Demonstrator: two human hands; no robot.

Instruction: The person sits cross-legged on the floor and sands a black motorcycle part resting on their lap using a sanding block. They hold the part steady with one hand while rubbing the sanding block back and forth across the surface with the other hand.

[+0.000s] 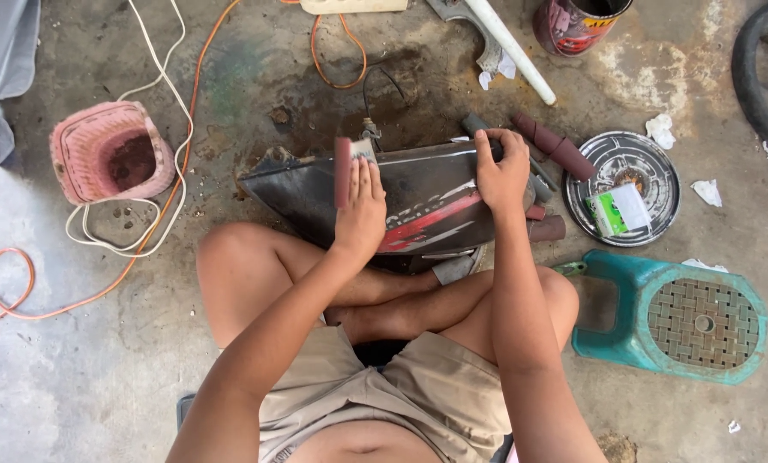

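Observation:
A black motorbike body panel with red and white stripes rests across my crossed legs. My left hand presses a folded piece of dark red sandpaper flat against the panel's left part. My right hand grips the panel's upper right edge. Rolled pieces of dark red sandpaper lie on the floor just right of that hand.
A pink basket stands at the left among white and orange cables. A round metal lid with a green packet lies at the right. A teal plastic stool lies tipped over. A tin, a white pipe and a tyre sit at the top.

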